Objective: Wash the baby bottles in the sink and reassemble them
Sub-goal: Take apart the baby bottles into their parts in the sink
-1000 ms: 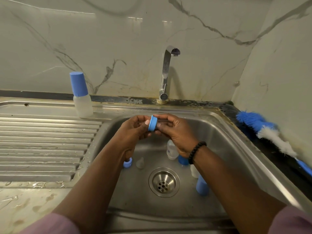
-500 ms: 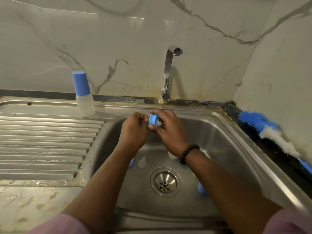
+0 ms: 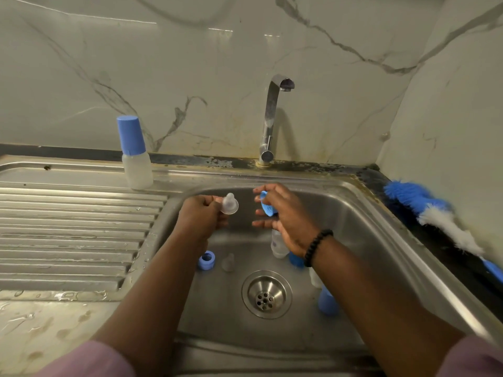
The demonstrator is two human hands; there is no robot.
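Note:
Over the steel sink (image 3: 362,229), my left hand (image 3: 201,216) pinches a clear silicone teat (image 3: 229,204) by its rim. A short gap to the right, my right hand (image 3: 283,216) holds a blue screw ring (image 3: 266,206) between thumb and fingers. On the sink floor lie another blue ring (image 3: 206,260), a second clear teat (image 3: 228,263), a clear bottle (image 3: 278,244) partly behind my right wrist, and a blue cap (image 3: 328,303). An assembled bottle with a blue cap (image 3: 134,153) stands upright on the back ledge.
The tap (image 3: 272,121) rises behind the sink with no water running. A blue and white bottle brush (image 3: 435,216) lies on the dark counter at the right. The ribbed drainboard (image 3: 70,235) spreads to the left. The drain (image 3: 266,294) sits mid-sink.
Both hands were joined on the blue ring; now they have parted, the left holding the clear teat pulled out of it and the right keeping the ring.

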